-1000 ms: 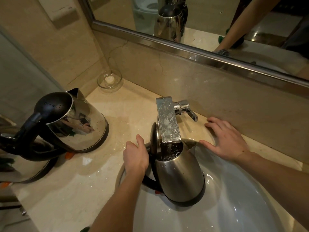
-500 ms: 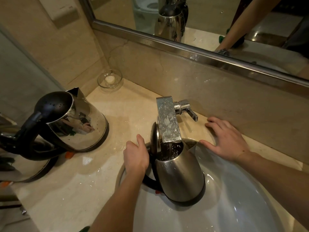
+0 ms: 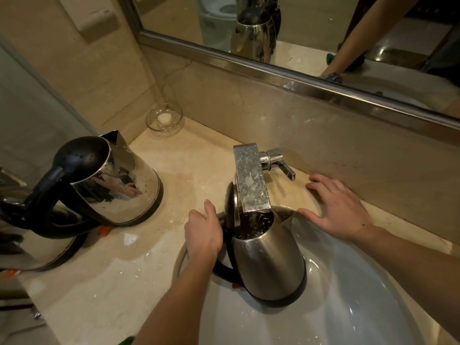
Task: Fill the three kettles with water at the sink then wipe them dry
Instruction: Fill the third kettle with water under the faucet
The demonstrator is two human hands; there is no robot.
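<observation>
A steel kettle [image 3: 268, 265] with a black base stands in the white sink [image 3: 348, 307], its lid flipped up. Water runs from the square chrome faucet [image 3: 251, 180] into its opening. My left hand [image 3: 202, 235] grips the kettle's black handle. My right hand [image 3: 341, 210] rests flat on the counter by the sink rim, just right of the spout. A second steel kettle [image 3: 114, 185] with its black lid closed sits on the counter at left. A third kettle [image 3: 37, 245] is partly visible at the left edge behind it.
A small glass dish [image 3: 164, 119] with a white piece sits in the back corner. The faucet lever [image 3: 281, 161] points right. The marble counter [image 3: 112, 282] is wet around the sink. A framed mirror [image 3: 298, 33] runs along the back wall.
</observation>
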